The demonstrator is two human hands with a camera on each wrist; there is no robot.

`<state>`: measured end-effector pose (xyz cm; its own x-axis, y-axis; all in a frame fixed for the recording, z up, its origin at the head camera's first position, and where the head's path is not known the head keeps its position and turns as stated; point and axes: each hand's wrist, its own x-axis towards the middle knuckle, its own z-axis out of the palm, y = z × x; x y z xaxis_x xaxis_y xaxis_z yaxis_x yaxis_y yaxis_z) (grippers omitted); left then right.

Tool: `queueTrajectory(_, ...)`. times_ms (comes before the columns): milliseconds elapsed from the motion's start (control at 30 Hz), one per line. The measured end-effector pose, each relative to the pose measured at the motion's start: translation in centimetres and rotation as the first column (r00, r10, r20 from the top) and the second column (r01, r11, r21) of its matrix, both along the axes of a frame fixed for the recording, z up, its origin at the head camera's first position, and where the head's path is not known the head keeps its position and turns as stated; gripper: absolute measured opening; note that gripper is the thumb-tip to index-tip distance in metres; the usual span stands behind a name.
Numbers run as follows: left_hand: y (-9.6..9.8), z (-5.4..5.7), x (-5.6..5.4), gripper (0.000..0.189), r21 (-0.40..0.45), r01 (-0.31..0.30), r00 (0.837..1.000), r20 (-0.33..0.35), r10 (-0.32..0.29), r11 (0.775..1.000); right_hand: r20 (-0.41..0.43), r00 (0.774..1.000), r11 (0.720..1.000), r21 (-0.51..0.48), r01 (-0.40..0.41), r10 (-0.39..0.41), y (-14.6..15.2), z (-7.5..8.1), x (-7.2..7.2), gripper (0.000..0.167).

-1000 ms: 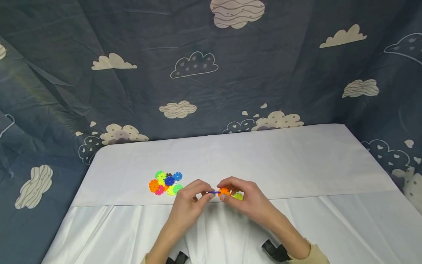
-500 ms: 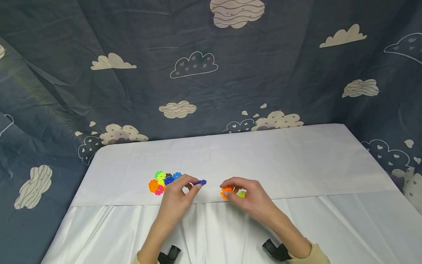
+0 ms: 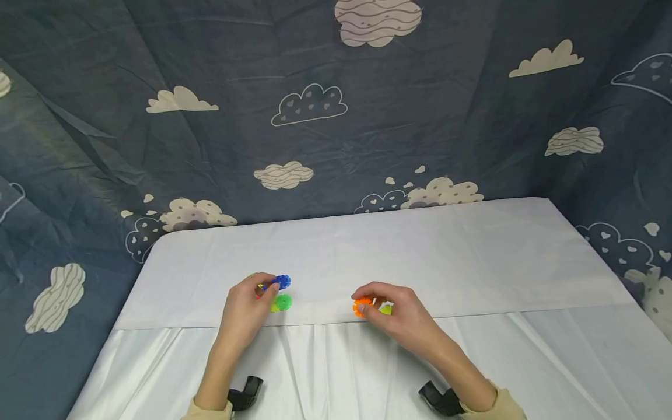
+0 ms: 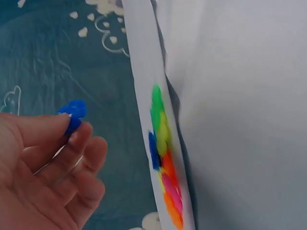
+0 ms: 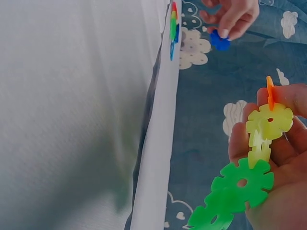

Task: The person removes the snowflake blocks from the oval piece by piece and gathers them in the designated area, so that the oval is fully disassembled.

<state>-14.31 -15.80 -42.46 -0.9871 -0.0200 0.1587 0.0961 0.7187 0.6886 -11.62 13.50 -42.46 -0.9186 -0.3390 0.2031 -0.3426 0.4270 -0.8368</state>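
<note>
My left hand [image 3: 245, 309] pinches blue notched snowflake discs [image 4: 75, 110] between thumb and fingertips. In the head view it hovers over the loose pile, hiding much of it. A green disc [image 3: 283, 301] of that pile shows beside the fingers. Held in my right hand [image 3: 396, 315] is a chain of linked snowflake discs. An orange disc [image 5: 270, 93] is pinched at its upper end, followed by a yellow disc [image 5: 269, 120], another yellowish one, and green discs [image 5: 242, 183] hanging by the palm. The two hands are well apart.
The loose discs lie on a white-covered table [image 3: 446, 256], with a pink disc [image 4: 171, 190] and an orange disc [image 4: 172, 211] among them. Behind the table hangs a dark cloud-patterned cloth [image 3: 336, 140]. Black wrist mounts [image 3: 441, 399] sit at both wrists.
My left hand has moved away from the right hand, leftward to above the pile, carrying the blue discs. My right hand with its chain has barely moved.
</note>
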Motion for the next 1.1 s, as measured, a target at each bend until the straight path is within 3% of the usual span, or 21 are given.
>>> queueTrajectory(200, -1.1, -0.8, -0.6, 0.02, -0.064, -0.012, 0.997, 0.075, 0.017, 0.998, 0.01, 1.0, 1.0, 0.003, 0.009, -0.009, 0.1, -0.1, 0.0, 0.029)
queueTrajectory(500, -2.3, -1.7, -1.0, 0.022, -0.142, -0.041, 0.992, 0.116, 0.057, 0.989, 0.018, 1.0, 1.0, 0.004, 0.008, -0.008, 0.1, -0.3, 0.0, 0.029)
queueTrajectory(800, -2.0, -0.6, -0.5, 0.027, -0.096, -0.12, 0.988, 0.083, 0.128, 0.988, 0.037, 0.999, 1.0, 0.011, 0.019, -0.02, 0.1, -0.4, -0.1, 0.029)
queueTrajectory(933, 0.0, 0.3, 0.4, 0.022, -0.012, -0.07, 0.997, 0.043, 0.07, 0.998, 0.036, 0.999, 1.0, 0.012, 0.022, -0.023, 0.1, -0.4, 0.0, 0.03)
queueTrajectory(1033, 2.6, 0.8, 1.4, 0.013, 0.069, 0.053, 0.997, 0.048, -0.057, 0.996, 0.032, 0.999, 1.0, 0.012, 0.022, -0.023, 0.0, -0.3, 0.0, 0.03)
queueTrajectory(1100, 4.4, 0.8, 2.1, 0.008, 0.109, 0.155, 0.984, 0.072, -0.163, 0.982, 0.028, 0.999, 1.0, 0.01, 0.019, -0.019, -0.1, -0.2, 0.0, 0.029)
